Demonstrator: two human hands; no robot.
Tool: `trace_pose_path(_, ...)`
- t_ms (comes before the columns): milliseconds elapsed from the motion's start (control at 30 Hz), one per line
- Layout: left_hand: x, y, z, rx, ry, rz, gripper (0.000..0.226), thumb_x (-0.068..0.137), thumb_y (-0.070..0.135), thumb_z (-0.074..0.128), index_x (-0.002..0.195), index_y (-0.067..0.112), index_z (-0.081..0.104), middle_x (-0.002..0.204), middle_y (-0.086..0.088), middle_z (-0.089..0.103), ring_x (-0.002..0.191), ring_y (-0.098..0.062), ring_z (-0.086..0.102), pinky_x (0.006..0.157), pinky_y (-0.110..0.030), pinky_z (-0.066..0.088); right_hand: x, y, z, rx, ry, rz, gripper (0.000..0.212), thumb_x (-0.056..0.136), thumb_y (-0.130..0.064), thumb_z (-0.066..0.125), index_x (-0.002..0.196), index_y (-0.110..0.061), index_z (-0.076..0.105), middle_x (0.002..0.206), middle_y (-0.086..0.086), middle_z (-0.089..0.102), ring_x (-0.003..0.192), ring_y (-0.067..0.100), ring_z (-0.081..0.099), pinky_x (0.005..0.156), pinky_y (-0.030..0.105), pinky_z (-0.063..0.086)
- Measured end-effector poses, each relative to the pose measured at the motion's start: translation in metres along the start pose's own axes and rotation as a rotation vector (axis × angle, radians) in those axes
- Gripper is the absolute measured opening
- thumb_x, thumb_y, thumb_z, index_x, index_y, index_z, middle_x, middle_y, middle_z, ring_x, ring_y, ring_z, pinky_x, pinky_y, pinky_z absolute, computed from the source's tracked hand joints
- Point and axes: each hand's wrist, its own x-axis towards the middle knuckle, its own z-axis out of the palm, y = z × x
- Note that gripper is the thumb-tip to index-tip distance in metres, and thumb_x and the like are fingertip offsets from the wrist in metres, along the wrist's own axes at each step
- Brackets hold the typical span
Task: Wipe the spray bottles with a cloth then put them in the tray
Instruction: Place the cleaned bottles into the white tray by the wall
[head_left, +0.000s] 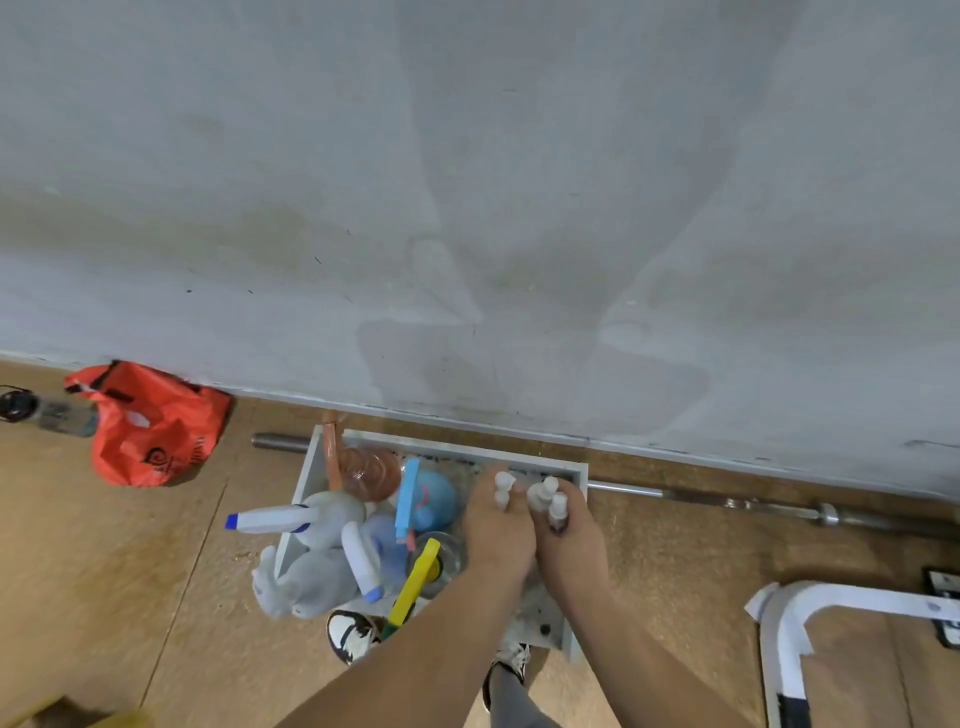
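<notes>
The small spray bottles (558, 506) are held in both hands, just over the right end of the tray (307, 480). They look light, hard and a bit slippery, so the middle seems the best place to hold. Their white tops point toward the wall. The left hand (496, 527) and right hand (571, 538) curl their fingers around them. Bigger bottles (332, 512) fill the tray's left side.

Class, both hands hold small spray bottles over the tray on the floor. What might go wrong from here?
1. The left hand and right hand each grip more than one of the small bottles, so one may slip free while being set down.
2. The left side of the tray is crowded. The blue-nozzled bottle already overhangs the rim, and a nudge might tip it out.
</notes>
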Motion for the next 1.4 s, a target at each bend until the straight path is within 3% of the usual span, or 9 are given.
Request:
trace_pose_path(267,0.014,-0.009,0.007,0.012,-0.101,0.049,0.047,0.109,0.022,0.049,0.155,0.026,0.041,0.141,0.008,0.050,0.138,-0.017,0.050,0.104,-0.014,0.044,0.021,0.003,-0.004,-0.052,-0.096,0.024,0.025,0.099,-0.019,0.064,0.117,-0.036,0.058,0.094,-0.011,0.071,0.081,0.005,0.067,0.054,0.009,0.046)
trace_pose_path(333,0.016,-0.016,0.006,0.027,-0.089,0.059,0.053,0.106,0.023,0.052,0.157,0.021,0.040,0.154,0.001,0.047,0.145,-0.020,0.045,0.115,-0.031,0.044,0.022,0.006,-0.005,-0.099,-0.127,0.011,0.027,0.100,-0.018,0.060,0.120,-0.036,0.057,0.094,-0.013,0.068,0.080,0.001,0.065,0.055,0.006,0.045)
trace_pose_path(467,0.014,-0.016,0.002,0.003,-0.066,-0.011,0.032,0.105,0.018,0.056,0.137,0.023,0.055,0.128,-0.002,0.064,0.126,-0.021,0.061,0.081,-0.011,0.051,0.018,0.003,-0.007,-0.137,-0.156,-0.012,0.042,0.103,-0.020,0.056,0.143,-0.032,0.054,0.113,-0.011,0.067,0.088,-0.007,0.058,0.064,0.000,0.041)
trace_pose_path(633,0.002,-0.008,-0.003,-0.059,-0.112,-0.023,0.040,0.104,0.016,0.057,0.140,0.031,0.048,0.124,0.006,0.058,0.117,-0.014,0.059,0.081,-0.015,0.046,0.003,-0.003,-0.013,-0.120,-0.129,-0.035,0.037,0.104,-0.021,0.058,0.133,-0.043,0.052,0.104,-0.022,0.058,0.086,-0.011,0.052,0.066,-0.002,0.039)
trace_pose_path(800,-0.006,-0.014,-0.001,0.057,-0.114,-0.021,0.046,0.100,0.013,0.060,0.144,0.019,0.048,0.131,-0.006,0.063,0.123,-0.023,0.063,0.086,-0.017,0.055,-0.010,-0.009,-0.020,-0.169,-0.142,-0.032,0.053,0.103,-0.017,0.060,0.153,-0.026,0.046,0.130,-0.009,0.057,0.123,0.010,0.054,0.093,0.011,0.037)
trace_pose_path(933,-0.015,-0.016,-0.008,0.041,-0.079,-0.034,0.058,0.094,0.012,0.065,0.147,0.022,0.045,0.131,-0.005,0.062,0.122,-0.023,0.062,0.098,-0.032,0.054,-0.017,-0.016,-0.023,-0.187,-0.147,-0.052,0.048,0.101,-0.008,0.060,0.147,-0.020,0.052,0.115,-0.011,0.056,0.102,0.003,0.048,0.072,0.002,0.037)
trace_pose_path(1100,-0.028,0.005,-0.019,0.100,-0.070,-0.017,0.037,0.095,0.016,0.058,0.131,0.012,0.052,0.113,-0.008,0.064,0.105,-0.023,0.066,0.072,-0.018,0.048,-0.021,-0.021,-0.024,-0.224,-0.100,-0.051,0.029,0.101,-0.014,0.059,0.129,-0.020,0.059,0.094,-0.019,0.054,0.077,-0.007,0.050,0.063,0.008,0.039)
trace_pose_path(1267,-0.047,0.046,-0.044,-0.017,-0.070,0.017,0.038,0.094,0.008,0.058,0.131,0.011,0.053,0.096,0.002,0.061,0.083,-0.014,0.061,0.070,-0.022,0.051,-0.032,-0.059,-0.023,-0.245,-0.044,-0.128,0.049,0.101,-0.024,0.059,0.147,-0.016,0.050,0.147,0.004,0.056,0.136,0.023,0.052,0.111,0.039,0.044)
trace_pose_path(1400,-0.057,0.079,-0.078,-0.098,-0.055,0.091,0.041,0.096,0.012,0.061,0.135,0.023,0.058,0.125,0.006,0.066,0.104,-0.009,0.062,0.092,-0.020,0.049,-0.040,-0.096,-0.011,-0.215,-0.040,-0.241,0.037,0.100,-0.020,0.060,0.137,-0.017,0.060,0.135,-0.002,0.063,0.127,0.016,0.058,0.106,0.031,0.045)
